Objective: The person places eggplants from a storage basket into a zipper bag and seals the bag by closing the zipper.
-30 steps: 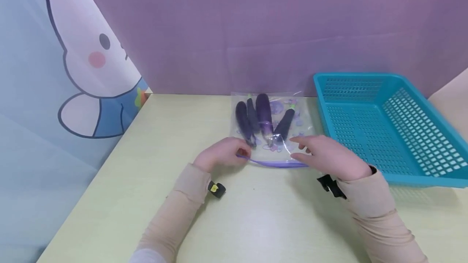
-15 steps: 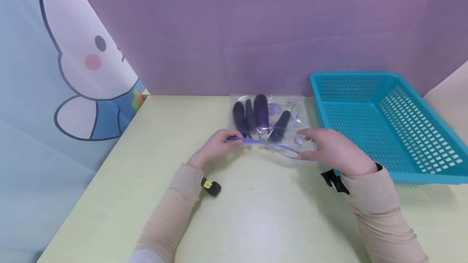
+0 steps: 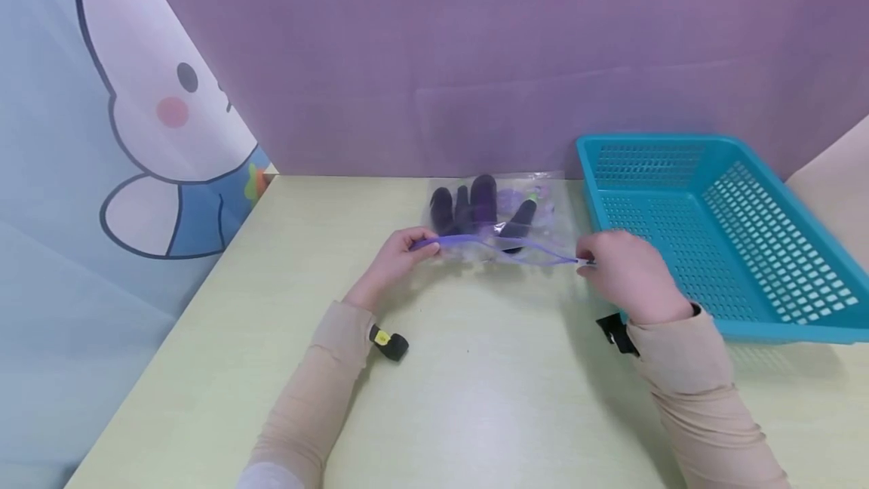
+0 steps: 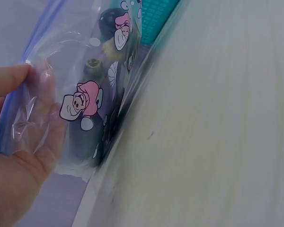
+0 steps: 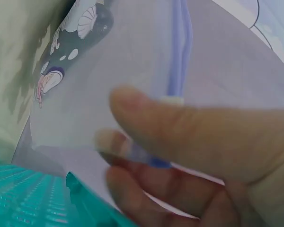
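Observation:
A clear printed zip bag (image 3: 553, 210) with a purple zip strip (image 3: 468, 238) holds several dark eggplants (image 3: 484, 198), one of them with a green stem end. My left hand (image 3: 400, 256) pinches the left end of the strip between thumb and fingers; through the film in the left wrist view, its fingers (image 4: 48, 137) show behind the bag. At the strip's other end, my right hand (image 3: 627, 278) pinches the corner. A small white slider (image 5: 173, 100) sits on the strip beside the right thumb. Between the hands, the two edges of the bag's mouth bow apart.
A turquoise perforated basket (image 3: 679, 330) stands right behind the right hand, its near-left edge close to the bag. The pale table (image 3: 434, 398) runs back to a purple cloth wall (image 3: 502, 59). A printed rabbit cloth (image 3: 156, 134) hangs at the left.
The bag's mouth has risen and moved back, away from me. My left hand took the strip's left end and drew slightly left; my right hand, earlier spread near the corner, now pinches it.

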Demonstrator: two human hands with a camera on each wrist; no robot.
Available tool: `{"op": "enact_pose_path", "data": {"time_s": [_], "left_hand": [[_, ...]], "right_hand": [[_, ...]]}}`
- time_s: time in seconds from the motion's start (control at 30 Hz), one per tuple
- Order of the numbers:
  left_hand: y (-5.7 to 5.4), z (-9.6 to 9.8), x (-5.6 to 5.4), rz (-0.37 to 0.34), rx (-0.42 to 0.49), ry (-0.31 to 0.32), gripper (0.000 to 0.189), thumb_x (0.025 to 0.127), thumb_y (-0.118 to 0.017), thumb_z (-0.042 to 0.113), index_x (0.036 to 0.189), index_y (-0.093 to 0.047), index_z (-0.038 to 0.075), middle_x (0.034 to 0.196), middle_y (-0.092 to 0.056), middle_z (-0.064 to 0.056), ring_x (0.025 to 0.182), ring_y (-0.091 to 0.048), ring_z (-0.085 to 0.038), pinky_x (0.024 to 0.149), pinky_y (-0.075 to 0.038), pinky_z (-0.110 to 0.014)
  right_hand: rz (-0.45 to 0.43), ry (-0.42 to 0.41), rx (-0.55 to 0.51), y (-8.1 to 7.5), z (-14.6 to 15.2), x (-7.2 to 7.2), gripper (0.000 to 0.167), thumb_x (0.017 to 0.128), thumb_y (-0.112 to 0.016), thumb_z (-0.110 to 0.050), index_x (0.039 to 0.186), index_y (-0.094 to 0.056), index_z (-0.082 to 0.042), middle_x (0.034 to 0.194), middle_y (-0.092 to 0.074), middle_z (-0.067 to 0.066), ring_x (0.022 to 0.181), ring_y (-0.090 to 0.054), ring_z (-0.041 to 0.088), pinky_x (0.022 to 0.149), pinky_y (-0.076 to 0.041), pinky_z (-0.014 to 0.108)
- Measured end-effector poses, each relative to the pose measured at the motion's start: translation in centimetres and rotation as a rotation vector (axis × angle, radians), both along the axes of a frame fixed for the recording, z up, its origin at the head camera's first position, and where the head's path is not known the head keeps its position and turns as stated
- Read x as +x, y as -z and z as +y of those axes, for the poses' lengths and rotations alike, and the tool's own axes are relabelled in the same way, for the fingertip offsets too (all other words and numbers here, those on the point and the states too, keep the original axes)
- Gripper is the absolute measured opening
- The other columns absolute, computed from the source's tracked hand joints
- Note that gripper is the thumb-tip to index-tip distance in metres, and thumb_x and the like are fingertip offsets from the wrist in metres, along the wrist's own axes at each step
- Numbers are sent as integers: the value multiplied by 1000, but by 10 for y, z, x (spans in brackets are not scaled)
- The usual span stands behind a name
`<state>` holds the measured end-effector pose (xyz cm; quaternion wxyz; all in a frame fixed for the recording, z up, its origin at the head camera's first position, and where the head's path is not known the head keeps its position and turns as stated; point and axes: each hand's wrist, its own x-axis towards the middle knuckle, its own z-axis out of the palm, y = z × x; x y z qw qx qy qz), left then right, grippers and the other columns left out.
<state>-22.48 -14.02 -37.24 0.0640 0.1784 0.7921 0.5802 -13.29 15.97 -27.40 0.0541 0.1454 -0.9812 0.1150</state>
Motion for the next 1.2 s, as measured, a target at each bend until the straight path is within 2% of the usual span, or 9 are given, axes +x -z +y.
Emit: {"op": "enact_pose_path", "data": {"time_s": [0.13, 0.23, 0.37, 0.5, 0.63, 0.73, 0.9, 1.07, 1.2], "left_hand": [[-3, 0, 0, 11, -9, -8, 13, 91, -58, 3, 96, -64, -7, 77, -62, 10, 72, -48, -11, 72, -40, -24], [-3, -2, 0, 9, -38, 7, 13, 90, -59, 3, 98, -64, -6, 80, -63, 5, 72, -49, -12, 71, -41, -24], [-4, -7, -1, 44, -190, 96, 12, 90, -62, 8, 98, -66, 0, 87, -65, -4, 77, -54, -13, 74, -46, -26], [-12, -7, 3, 117, -398, 220, 19, 88, -66, 21, 103, -65, 9, 92, -64, -3, 83, -56, -14, 80, -47, -30], [-22, -1, 9, 209, -475, 298, 37, 88, -67, 28, 119, -60, 8, 105, -64, -5, 95, -58, -19, 87, -47, -35], [-28, 5, 15, 280, -458, 290, 42, 91, -63, 26, 126, -56, 4, 112, -63, -9, 103, -58, -21, 93, -46, -38], [-38, 21, 25, 404, -420, 225, 38, 92, -62, 21, 124, -57, 0, 115, -61, -11, 108, -57, -23, 97, -45, -38], [-49, 49, 30, 537, -395, 202, 34, 91, -63, 19, 119, -61, 1, 116, -61, -11, 110, -56, -24, 100, -43, -36], [-52, 73, 33, 605, -400, 198, 33, 90, -64, 21, 118, -62, 3, 116, -61, -8, 113, -55, -22, 103, -40, -31]], "right_hand": [[49, 43, -54, -3, 3, -1, 6, 79, -66, 2, 81, -71, 0, 75, -68, 13, 60, -53, 21, 53, -45, 37], [66, 54, -64, -3, 4, -1, 5, 78, -67, 1, 78, -72, 0, 73, -68, 12, 58, -53, 20, 51, -45, 36], [36, 78, -60, -4, 4, -1, 5, 78, -68, 1, 79, -73, 1, 79, -70, 16, 62, -58, 23, 55, -49, 41], [-15, 95, -48, -5, 4, 0, 8, 80, -68, 0, 85, -74, 1, 88, -71, 19, 71, -63, 28, 61, -51, 45], [-48, 91, -38, -6, 4, 0, 11, 81, -67, 0, 89, -74, 1, 93, -70, 21, 80, -65, 33, 68, -52, 48], [-65, 84, -38, -5, 4, 0, 12, 82, -66, 0, 91, -74, 1, 95, -70, 21, 83, -65, 33, 70, -52, 48], [-73, 73, -33, -5, 2, -1, 12, 83, -66, -1, 92, -74, 1, 96, -70, 21, 80, -64, 31, 70, -52, 48], [-65, 73, -37, -6, 2, 0, 12, 83, -65, -1, 91, -74, 1, 95, -70, 21, 74, -62, 26, 68, -52, 46], [-58, 71, -39, -6, 1, -1, 12, 83, -65, -1, 90, -74, 1, 93, -71, 20, 76, -64, 28, 68, -52, 47]]}}
